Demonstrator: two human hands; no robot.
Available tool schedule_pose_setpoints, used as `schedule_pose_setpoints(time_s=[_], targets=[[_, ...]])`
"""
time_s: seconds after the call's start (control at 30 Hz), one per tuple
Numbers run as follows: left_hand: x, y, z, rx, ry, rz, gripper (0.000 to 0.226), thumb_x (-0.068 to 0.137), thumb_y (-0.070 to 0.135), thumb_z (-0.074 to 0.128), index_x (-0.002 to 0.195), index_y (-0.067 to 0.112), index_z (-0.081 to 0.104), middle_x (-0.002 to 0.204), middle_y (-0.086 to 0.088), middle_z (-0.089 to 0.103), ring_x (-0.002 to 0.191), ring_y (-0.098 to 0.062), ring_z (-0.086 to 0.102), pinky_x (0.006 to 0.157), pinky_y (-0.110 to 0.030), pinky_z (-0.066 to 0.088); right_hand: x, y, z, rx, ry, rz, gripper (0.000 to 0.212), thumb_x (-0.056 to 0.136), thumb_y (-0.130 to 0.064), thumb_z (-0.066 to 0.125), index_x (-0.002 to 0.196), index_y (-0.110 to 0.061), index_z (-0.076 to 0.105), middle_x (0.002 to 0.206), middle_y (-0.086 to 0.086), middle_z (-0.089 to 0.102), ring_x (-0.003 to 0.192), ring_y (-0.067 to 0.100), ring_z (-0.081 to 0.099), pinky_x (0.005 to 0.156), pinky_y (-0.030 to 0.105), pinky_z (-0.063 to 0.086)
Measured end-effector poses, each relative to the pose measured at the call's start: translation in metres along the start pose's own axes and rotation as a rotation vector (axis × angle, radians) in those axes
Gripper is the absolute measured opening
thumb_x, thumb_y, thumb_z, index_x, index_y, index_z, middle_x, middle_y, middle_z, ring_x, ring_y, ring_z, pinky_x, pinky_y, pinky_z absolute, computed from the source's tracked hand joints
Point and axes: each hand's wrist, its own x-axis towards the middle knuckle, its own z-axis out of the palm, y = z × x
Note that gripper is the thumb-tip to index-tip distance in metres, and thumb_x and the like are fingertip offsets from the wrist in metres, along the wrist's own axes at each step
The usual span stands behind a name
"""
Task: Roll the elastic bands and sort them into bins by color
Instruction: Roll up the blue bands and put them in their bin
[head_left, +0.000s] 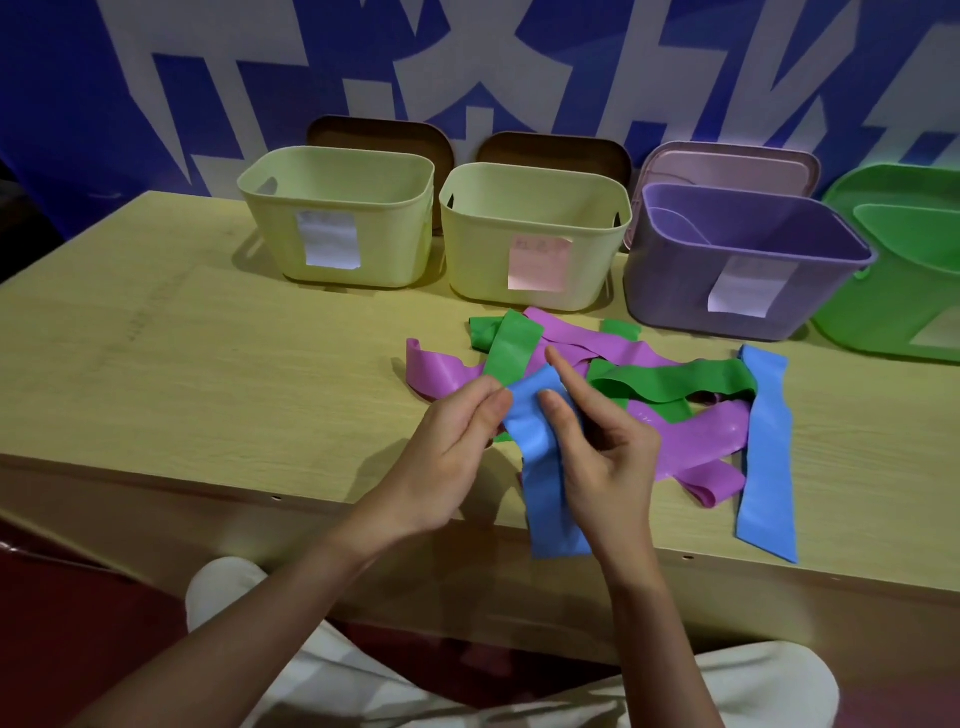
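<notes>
Blue band (540, 467) pinched by both hands, left (447, 457) & right (602, 457); bin labels (330, 240) unreadable.

bare table (208, 364) left — free | band pile (649, 384) right | bins (535, 234) wall the back

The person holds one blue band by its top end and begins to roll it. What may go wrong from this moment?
1. The blue band hangs past the table edge; held only at its top by the left hand and right hand, it may slip and fall.
2. The bin labels are unreadable here, and two bins are the same yellow, so a wrong bin is possible.
3. The other bands lie tangled and may drag together.
</notes>
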Motion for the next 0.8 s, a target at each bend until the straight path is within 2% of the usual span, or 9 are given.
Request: schedule_pose_setpoints(time_s=[0.03, 0.1, 0.17, 0.23, 0.3, 0.43, 0.53, 0.63, 0.8], targets=[[0.000, 0.001, 0.000, -0.070, 0.004, -0.022, 0.030, 0.095, 0.032, 0.043, 0.077, 0.008, 0.043, 0.069, 0.003, 0.040, 0.065, -0.011, 0.039, 0.061, -0.027, 0.035, 0.000, 0.000, 0.000, 0.028, -0.012, 0.013, 0.038, 0.087, -0.007, 0.063, 0.121, -0.024, 0.059, 0.065, 0.002, 0.061, 0.061, -0.009, 0.041, 0.062, 0.005, 0.036], [0.001, 0.003, -0.001, -0.218, 0.006, -0.068, 0.026, 0.092, 0.029, 0.043, 0.080, 0.006, 0.044, 0.069, -0.004, 0.037, 0.064, -0.010, 0.037, 0.057, -0.021, 0.034, 0.002, 0.001, 0.002, 0.106, -0.032, 0.063, 0.039, 0.085, -0.007, 0.063, 0.121, -0.022, 0.058, 0.057, -0.011, 0.047, 0.050, -0.005, 0.036, 0.053, 0.004, 0.032], [0.001, 0.003, -0.001, -0.343, -0.015, -0.113, 0.026, 0.091, 0.028, 0.043, 0.086, 0.003, 0.046, 0.061, -0.001, 0.035, 0.057, -0.007, 0.033, 0.054, -0.018, 0.032, 0.005, 0.002, 0.001, 0.175, -0.042, 0.097, 0.037, 0.082, -0.008, 0.065, 0.115, -0.023, 0.061, 0.063, -0.010, 0.058, 0.055, -0.005, 0.049, 0.057, 0.005, 0.039], [0.001, 0.004, -0.002, -0.478, -0.039, -0.188, 0.027, 0.089, 0.028, 0.044, 0.090, 0.001, 0.048, 0.054, 0.007, 0.035, 0.051, -0.004, 0.031, 0.049, -0.016, 0.030, 0.008, 0.003, 0.000, 0.150, -0.024, 0.107, 0.030, 0.082, -0.003, 0.066, 0.102, -0.025, 0.066, 0.078, -0.014, 0.072, 0.075, -0.004, 0.064, 0.069, 0.011, 0.048], [0.003, 0.007, -0.003, -0.545, -0.073, -0.252, 0.027, 0.087, 0.028, 0.046, 0.085, 0.002, 0.049, 0.053, 0.007, 0.036, 0.048, -0.003, 0.031, 0.048, -0.016, 0.028, 0.009, 0.004, -0.001, 0.115, -0.014, 0.108, 0.030, 0.081, 0.003, 0.067, 0.092, -0.026, 0.067, 0.075, -0.020, 0.071, 0.073, -0.006, 0.064, 0.068, 0.011, 0.048], [0.002, 0.001, -0.005, -0.122, -0.043, -0.111, 0.040, 0.097, 0.037, 0.045, 0.069, 0.010, 0.048, 0.056, 0.008, 0.044, 0.054, -0.007, 0.040, 0.054, -0.022, 0.034, 0.007, 0.006, -0.003, 0.131, 0.020, 0.113, 0.008, 0.074, -0.017, 0.070, 0.080, -0.013, 0.069, 0.068, -0.011, 0.069, 0.064, -0.001, 0.060, 0.062, 0.013, 0.047], [-0.005, -0.003, -0.005, 0.134, -0.031, 0.012, 0.042, 0.096, 0.046, 0.038, 0.081, 0.008, 0.050, 0.067, -0.002, 0.048, 0.063, -0.019, 0.045, 0.062, -0.038, 0.037, 0.005, 0.006, -0.004, 0.130, 0.006, 0.141, 0.005, 0.077, -0.011, 0.070, 0.074, -0.010, 0.067, 0.066, -0.007, 0.067, 0.063, 0.003, 0.059, 0.061, 0.015, 0.046], [-0.007, 0.000, -0.006, 0.338, -0.026, 0.143, 0.030, 0.097, 0.039, 0.034, 0.079, 0.018, 0.044, 0.067, 0.010, 0.044, 0.062, -0.006, 0.043, 0.060, -0.026, 0.034, 0.002, 0.006, -0.002, 0.128, -0.019, 0.158, 0.006, 0.076, -0.017, 0.070, 0.072, -0.014, 0.066, 0.064, -0.008, 0.065, 0.061, 0.002, 0.057, 0.060, 0.014, 0.045], [-0.006, 0.004, -0.003, 0.406, 0.052, 0.230, 0.030, 0.099, 0.033, 0.029, 0.073, 0.022, 0.037, 0.062, 0.009, 0.036, 0.056, -0.009, 0.036, 0.055, -0.028, 0.030, 0.000, 0.008, 0.000, 0.140, -0.058, 0.161, 0.010, 0.087, -0.019, 0.064, 0.080, -0.012, 0.062, 0.071, -0.005, 0.060, 0.065, 0.001, 0.053, 0.060, 0.013, 0.040]])
